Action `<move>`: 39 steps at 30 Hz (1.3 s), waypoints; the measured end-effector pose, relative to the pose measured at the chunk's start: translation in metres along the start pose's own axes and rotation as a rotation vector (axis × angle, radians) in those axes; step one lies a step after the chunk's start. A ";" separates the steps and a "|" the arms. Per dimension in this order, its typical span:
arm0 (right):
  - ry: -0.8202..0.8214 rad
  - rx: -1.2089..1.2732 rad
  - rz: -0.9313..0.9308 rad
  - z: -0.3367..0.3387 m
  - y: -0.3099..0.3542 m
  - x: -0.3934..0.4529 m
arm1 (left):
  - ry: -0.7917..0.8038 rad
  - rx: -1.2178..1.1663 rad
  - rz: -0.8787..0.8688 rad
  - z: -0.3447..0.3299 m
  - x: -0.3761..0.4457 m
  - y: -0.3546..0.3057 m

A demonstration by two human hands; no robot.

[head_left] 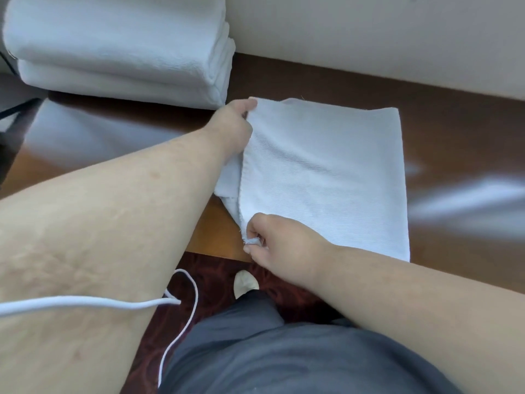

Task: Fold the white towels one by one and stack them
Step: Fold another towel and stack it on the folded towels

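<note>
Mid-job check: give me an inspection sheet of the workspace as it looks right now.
Surface: glossy brown wooden table, with window glare on it.
Job's things: white towel lies partly folded on the table, its near edge at the table's front edge; stack of folded white towels sits at the far left.
Clutter: nothing seen.
Hands: left hand pinches the towel's far left corner; right hand pinches its near left corner.
Cables: white cable crosses the left forearm and loops down in front of the person.
Surroundings: cream wall behind the table; dark red patterned carpet below; grey trousers and a pale shoe tip.
</note>
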State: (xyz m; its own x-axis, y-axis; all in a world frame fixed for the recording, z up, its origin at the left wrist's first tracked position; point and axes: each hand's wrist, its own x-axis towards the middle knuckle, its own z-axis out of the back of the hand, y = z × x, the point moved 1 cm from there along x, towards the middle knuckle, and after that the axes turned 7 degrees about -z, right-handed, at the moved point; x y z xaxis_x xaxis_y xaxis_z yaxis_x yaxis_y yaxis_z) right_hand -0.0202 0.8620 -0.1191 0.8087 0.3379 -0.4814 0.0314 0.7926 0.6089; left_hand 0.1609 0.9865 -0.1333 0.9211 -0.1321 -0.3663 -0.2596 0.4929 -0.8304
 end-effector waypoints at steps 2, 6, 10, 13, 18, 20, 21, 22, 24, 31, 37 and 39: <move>0.053 0.005 -0.051 -0.006 -0.006 0.006 | 0.059 -0.033 0.015 0.000 0.001 0.009; 0.157 0.031 -0.060 -0.007 -0.012 0.009 | -0.003 -0.092 -0.001 0.006 -0.019 0.023; -0.022 0.104 -0.084 0.018 -0.018 0.016 | -0.083 0.062 0.009 0.014 -0.063 0.041; -0.129 -0.074 -0.028 0.034 -0.023 0.031 | 0.003 0.214 0.007 0.014 -0.096 0.063; -0.090 -0.464 0.200 0.023 -0.014 0.057 | -0.008 0.419 -0.092 0.008 -0.119 0.080; -0.008 -0.555 0.225 0.013 -0.010 0.063 | -0.026 0.518 -0.109 0.001 -0.123 0.083; 0.030 -0.574 0.212 0.008 -0.011 0.065 | -0.011 0.593 -0.104 -0.002 -0.125 0.085; 0.046 -0.563 0.191 0.005 -0.012 0.065 | 0.015 0.658 -0.087 -0.006 -0.127 0.085; 0.025 -0.476 0.151 0.004 -0.015 0.067 | 0.038 0.686 -0.035 -0.010 -0.129 0.085; -0.115 -0.159 0.151 0.015 -0.014 0.077 | 0.004 0.877 -0.003 -0.001 -0.127 0.076; -0.078 -0.162 0.071 0.012 -0.006 0.092 | -0.298 0.704 0.123 0.025 -0.146 0.100; -0.094 -0.376 0.173 0.010 0.000 0.093 | -0.283 0.721 0.126 0.026 -0.156 0.105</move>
State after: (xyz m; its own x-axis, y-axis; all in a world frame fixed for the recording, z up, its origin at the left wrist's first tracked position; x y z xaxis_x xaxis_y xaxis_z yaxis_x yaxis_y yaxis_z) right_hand 0.0610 0.8880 -0.1574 0.8341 0.4482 -0.3217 -0.3118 0.8640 0.3952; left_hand -0.0024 1.0813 -0.1528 0.9613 0.1380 -0.2383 -0.2034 0.9393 -0.2764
